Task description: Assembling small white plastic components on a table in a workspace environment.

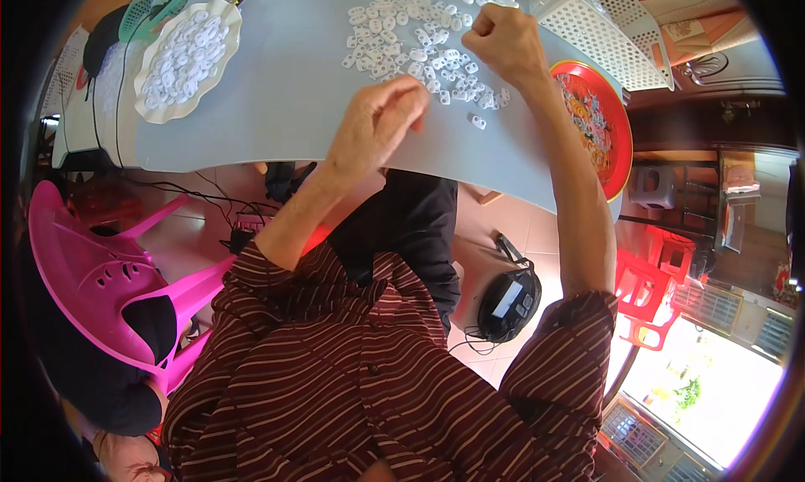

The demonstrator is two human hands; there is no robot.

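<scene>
Over the grey table (277,88), my left hand (379,120) is closed, its fingers curled together beside the near-left edge of a spread of small white plastic pieces with holes (394,29). Farther right, my right hand (506,44) makes a fist above the right side of these pieces. Whatever either hand may hold is hidden by the fingers. One loose white piece (478,121) lies apart from the rest, nearer to me, between my two forearms.
A scalloped cream dish (232,42) heaped with white pieces sits at left, near a green basket (134,17). At right are a red round tray (625,138) with small pieces and a white perforated basket (599,33). A pink chair (75,264) with a person stands at left.
</scene>
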